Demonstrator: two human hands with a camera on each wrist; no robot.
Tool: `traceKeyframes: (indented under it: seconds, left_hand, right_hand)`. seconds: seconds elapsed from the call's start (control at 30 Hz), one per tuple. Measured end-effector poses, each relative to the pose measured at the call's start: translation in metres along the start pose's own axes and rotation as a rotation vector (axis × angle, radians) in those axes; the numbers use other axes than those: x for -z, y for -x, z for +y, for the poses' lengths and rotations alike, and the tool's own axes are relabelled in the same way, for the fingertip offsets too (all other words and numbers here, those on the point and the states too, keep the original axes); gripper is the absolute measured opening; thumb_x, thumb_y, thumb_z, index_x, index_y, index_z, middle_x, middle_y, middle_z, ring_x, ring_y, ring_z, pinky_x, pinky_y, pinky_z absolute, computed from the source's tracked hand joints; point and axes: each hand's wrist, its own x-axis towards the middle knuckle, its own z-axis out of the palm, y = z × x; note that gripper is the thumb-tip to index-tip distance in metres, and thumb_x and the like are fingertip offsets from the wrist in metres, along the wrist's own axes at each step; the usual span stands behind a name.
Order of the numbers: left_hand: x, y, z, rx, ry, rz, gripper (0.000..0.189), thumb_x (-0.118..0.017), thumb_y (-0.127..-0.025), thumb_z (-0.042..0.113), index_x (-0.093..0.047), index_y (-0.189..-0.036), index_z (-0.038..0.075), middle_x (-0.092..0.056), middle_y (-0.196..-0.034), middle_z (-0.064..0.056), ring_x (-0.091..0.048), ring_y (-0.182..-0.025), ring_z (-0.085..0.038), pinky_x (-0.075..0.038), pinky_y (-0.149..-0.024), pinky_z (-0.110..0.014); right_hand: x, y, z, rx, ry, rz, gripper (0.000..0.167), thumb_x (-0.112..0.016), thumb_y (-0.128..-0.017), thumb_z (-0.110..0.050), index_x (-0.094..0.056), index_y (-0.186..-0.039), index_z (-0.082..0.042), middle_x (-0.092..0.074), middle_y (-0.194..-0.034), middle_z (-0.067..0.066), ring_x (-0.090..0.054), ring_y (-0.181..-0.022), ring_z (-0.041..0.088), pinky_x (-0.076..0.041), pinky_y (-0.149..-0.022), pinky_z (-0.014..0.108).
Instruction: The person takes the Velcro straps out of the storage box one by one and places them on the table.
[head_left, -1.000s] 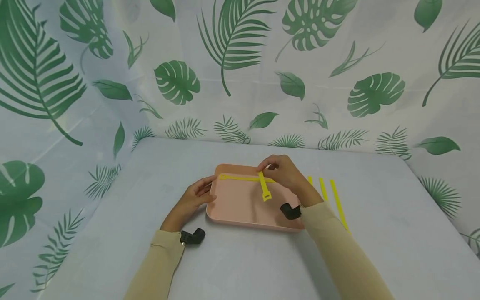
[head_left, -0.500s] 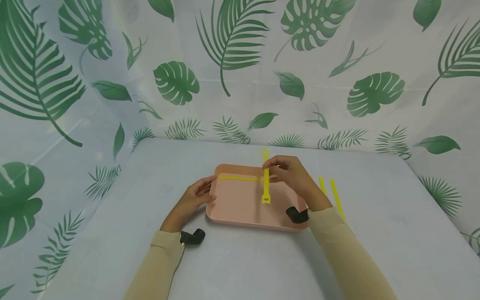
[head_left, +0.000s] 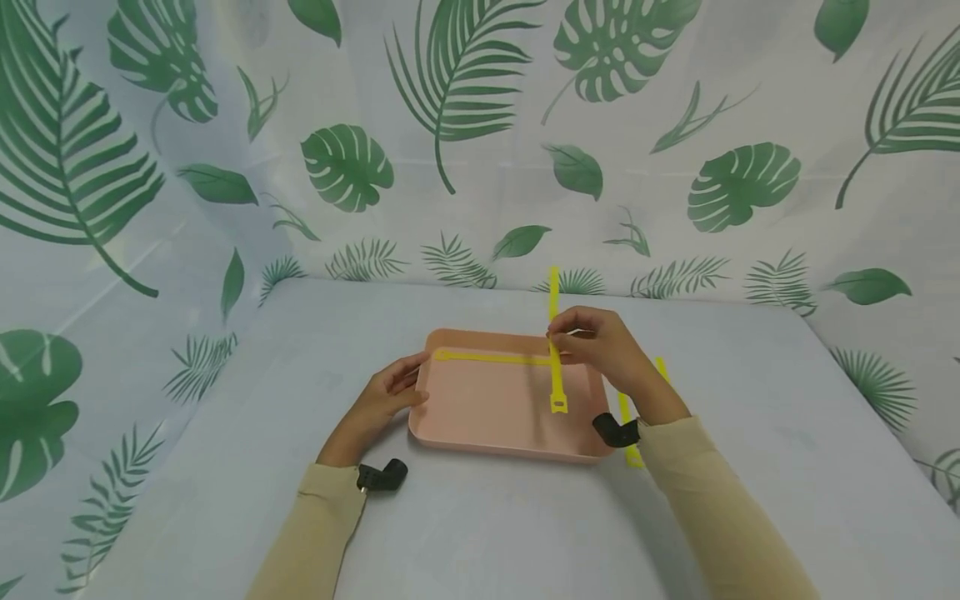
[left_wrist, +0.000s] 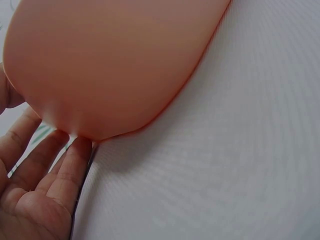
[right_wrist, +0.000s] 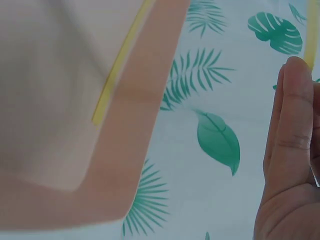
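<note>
In the head view my right hand (head_left: 603, 354) pinches a yellow slotted-head cable tie (head_left: 557, 387) near its middle, above the tray's right side. The tie stands upright, slotted end down, and its tail rises above the fingers. A second yellow cable tie (head_left: 487, 358) lies lengthwise inside the pink tray (head_left: 495, 450), along the far wall. My left hand (head_left: 381, 408) touches the tray's left end, its thumb at the rim. Fairly straight fingers (left_wrist: 72, 165) meet the tray edge in the left wrist view. The right wrist view shows the held tie only in part, behind the fingertips.
More yellow cable ties lie on the white table to the right of the tray, one (head_left: 624, 408) beside its edge and another (head_left: 662, 367) partly hidden by the right arm. A leaf-print curtain (head_left: 495, 183) stands behind the table. Each wrist carries a small black camera (head_left: 617, 431).
My right hand has moved right with its cable tie. The tie's tail has swung up, so it now stands upright. My left hand and the tray have stayed in place.
</note>
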Motion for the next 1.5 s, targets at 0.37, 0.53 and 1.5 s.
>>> traceKeyframes:
  seconds: [0.37, 0.53, 1.5]
  left_hand:
    - [0.000, -0.001, -0.002, 0.007, 0.003, 0.000, 0.073, -0.068, -0.100, -0.002, -0.035, -0.166, -0.003, -0.037, -0.170, -0.026, -0.035, -0.158, -0.040, -0.047, -0.114, -0.022]
    - [-0.002, 0.001, -0.001, 0.030, -0.012, 0.018, 0.073, -0.070, -0.101, 0.000, -0.037, -0.166, 0.000, -0.038, -0.171, -0.022, -0.037, -0.158, -0.038, -0.047, -0.114, -0.023]
    - [-0.004, 0.002, -0.001, 0.026, 0.000, 0.007, 0.074, -0.069, -0.101, 0.000, -0.035, -0.166, -0.002, -0.037, -0.170, -0.024, -0.035, -0.158, -0.039, -0.048, -0.109, -0.016]
  right_hand:
    - [0.021, 0.014, 0.004, -0.023, 0.003, 0.025, 0.034, -0.067, -0.102, 0.003, -0.052, -0.131, 0.015, -0.073, -0.112, 0.012, -0.072, -0.092, 0.009, -0.065, -0.081, 0.029]
    - [0.029, 0.020, 0.006, -0.032, 0.020, 0.029, 0.038, -0.067, -0.103, 0.002, -0.051, -0.135, 0.016, -0.073, -0.115, 0.014, -0.073, -0.092, 0.009, -0.066, -0.081, 0.030]
    - [0.097, 0.061, 0.030, -0.101, 0.119, 0.096, 0.046, -0.068, -0.106, -0.006, -0.049, -0.142, 0.015, -0.076, -0.120, 0.005, -0.073, -0.098, 0.005, -0.064, -0.083, 0.026]
